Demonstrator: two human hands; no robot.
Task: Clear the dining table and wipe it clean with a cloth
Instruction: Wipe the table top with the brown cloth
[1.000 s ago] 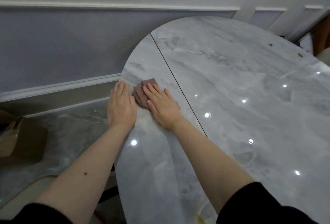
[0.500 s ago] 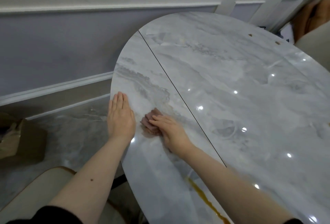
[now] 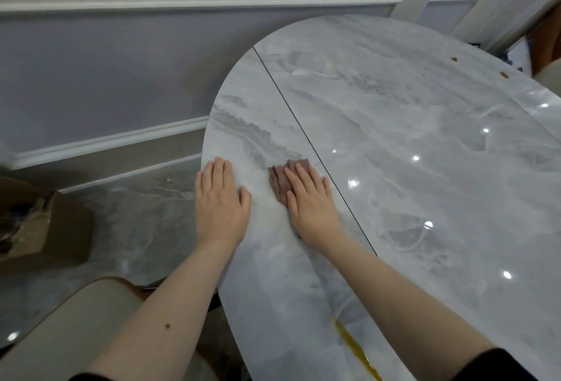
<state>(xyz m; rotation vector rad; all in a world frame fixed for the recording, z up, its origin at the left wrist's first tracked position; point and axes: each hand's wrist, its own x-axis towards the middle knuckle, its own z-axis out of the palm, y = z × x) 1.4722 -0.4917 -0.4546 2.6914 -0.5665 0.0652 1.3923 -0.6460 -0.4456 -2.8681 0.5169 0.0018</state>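
A glossy grey marble dining table (image 3: 409,144) fills the right of the view, with a dark seam running diagonally across its left leaf. A folded brown cloth (image 3: 280,178) lies on that leaf just left of the seam. My right hand (image 3: 311,201) lies flat on the cloth, fingers together, pressing it onto the tabletop; most of the cloth is hidden under it. My left hand (image 3: 220,203) rests flat and empty on the table near its left edge. A yellow-brown streak (image 3: 353,347) marks the tabletop close to me.
Two small brown crumbs (image 3: 453,59) sit near the table's far right edge. A cream chair back (image 3: 76,323) stands below my left arm. A cardboard box (image 3: 45,225) sits on the floor at the left, by the panelled wall.
My right hand has slid the cloth back and forth along the left leaf, now further from me than half a second ago. My left hand has stayed flat near the edge.
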